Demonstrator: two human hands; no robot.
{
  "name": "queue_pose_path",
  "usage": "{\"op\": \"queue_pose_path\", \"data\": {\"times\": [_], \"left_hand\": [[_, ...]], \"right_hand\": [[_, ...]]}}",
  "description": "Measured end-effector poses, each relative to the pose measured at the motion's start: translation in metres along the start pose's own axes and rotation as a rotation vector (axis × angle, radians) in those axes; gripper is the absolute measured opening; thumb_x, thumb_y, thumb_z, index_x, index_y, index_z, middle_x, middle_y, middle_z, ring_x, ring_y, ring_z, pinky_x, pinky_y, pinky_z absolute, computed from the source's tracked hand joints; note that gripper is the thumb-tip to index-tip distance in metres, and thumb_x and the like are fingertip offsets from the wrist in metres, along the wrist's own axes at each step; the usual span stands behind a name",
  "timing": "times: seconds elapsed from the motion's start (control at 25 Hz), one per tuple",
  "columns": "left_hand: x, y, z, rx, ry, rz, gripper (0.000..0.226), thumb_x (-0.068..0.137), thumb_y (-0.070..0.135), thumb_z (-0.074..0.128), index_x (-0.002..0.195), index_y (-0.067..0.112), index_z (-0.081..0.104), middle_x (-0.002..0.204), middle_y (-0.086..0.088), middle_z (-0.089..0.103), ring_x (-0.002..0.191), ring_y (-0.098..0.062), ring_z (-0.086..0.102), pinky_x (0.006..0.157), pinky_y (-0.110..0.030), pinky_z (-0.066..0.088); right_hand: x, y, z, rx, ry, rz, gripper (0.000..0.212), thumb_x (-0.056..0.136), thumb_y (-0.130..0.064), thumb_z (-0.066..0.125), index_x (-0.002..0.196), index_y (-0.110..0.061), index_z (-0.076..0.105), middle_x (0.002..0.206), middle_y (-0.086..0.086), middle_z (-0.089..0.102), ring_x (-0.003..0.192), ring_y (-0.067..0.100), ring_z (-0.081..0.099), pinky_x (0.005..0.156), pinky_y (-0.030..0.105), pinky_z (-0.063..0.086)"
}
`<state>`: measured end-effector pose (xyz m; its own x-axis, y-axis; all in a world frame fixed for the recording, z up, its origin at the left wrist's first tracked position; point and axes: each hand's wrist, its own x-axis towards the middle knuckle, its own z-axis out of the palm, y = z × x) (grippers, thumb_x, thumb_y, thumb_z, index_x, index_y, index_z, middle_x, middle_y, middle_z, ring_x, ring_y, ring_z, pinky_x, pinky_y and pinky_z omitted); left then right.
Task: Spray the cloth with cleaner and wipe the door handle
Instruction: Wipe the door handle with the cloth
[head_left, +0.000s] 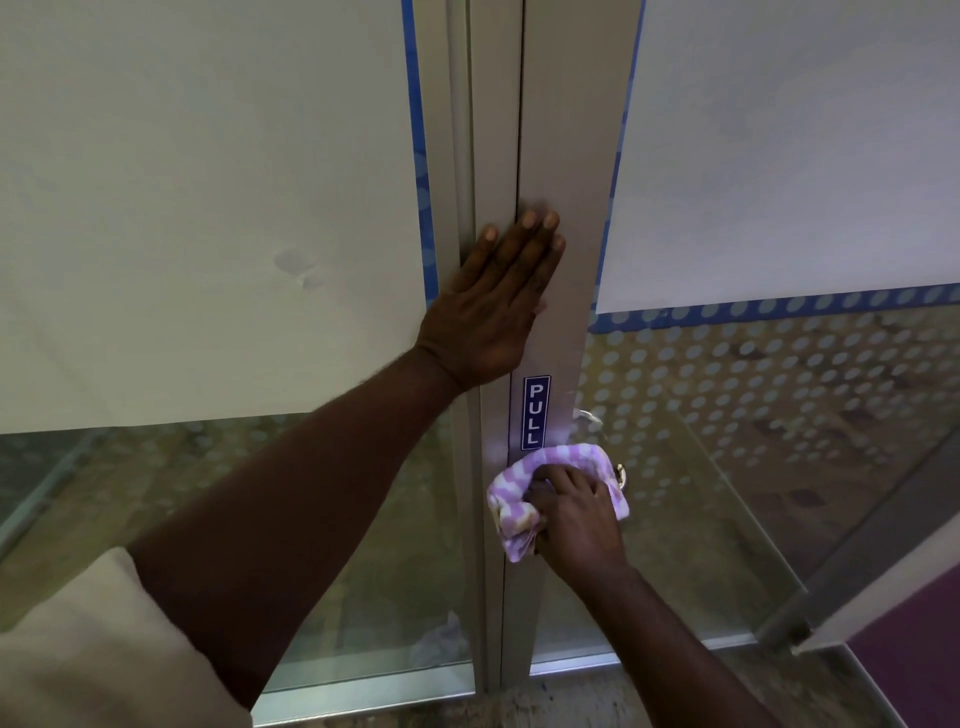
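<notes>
My right hand (579, 514) has its fingers (558, 480) clamped on the bunched purple-and-white cloth (511, 519), pressing it against the door frame (571, 156) just below the blue PULL sticker (535, 413). The door handle (589, 418) is mostly hidden under the cloth; only a metal glint shows just above and to the right of the cloth, with another bit at its right edge, so I cannot tell the handle's long axis for sure. From what shows, I judge it lies up and right of my fingers, so the next wipe should go that way. My left hand (493, 301) is flat on the frame, higher up, fingers together and extended, bracing the door, well above the handle; the right hand is clearly nearer.
</notes>
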<state>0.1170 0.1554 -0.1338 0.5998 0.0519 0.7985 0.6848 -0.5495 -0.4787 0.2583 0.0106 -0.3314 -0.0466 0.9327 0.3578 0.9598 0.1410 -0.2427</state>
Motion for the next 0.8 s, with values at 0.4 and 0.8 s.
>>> {"op": "queue_pose_path", "data": {"times": [0.4,0.8], "left_hand": [[0.000,0.000,-0.002,-0.009,0.003,-0.009,0.053,0.111,0.021,0.042,0.158,-0.001,0.036,0.164,-0.022,0.037,0.153,-0.038,0.035,0.127,-0.052,0.022],[0.001,0.001,-0.006,-0.003,-0.012,-0.011,0.054,0.110,0.021,0.046,0.158,-0.001,0.037,0.164,-0.022,0.037,0.153,-0.038,0.036,0.126,-0.053,0.026]], "right_hand": [[-0.048,0.060,-0.010,0.066,0.140,0.129,0.053,0.054,0.005,0.086,0.103,-0.013,0.081,0.126,0.009,0.075,0.118,0.035,0.070,0.101,0.055,0.053],[-0.025,0.004,0.021,-0.044,0.060,0.043,0.060,0.066,-0.031,0.063,0.123,-0.022,0.077,0.131,0.012,0.072,0.123,0.038,0.067,0.112,0.051,0.025]]}}
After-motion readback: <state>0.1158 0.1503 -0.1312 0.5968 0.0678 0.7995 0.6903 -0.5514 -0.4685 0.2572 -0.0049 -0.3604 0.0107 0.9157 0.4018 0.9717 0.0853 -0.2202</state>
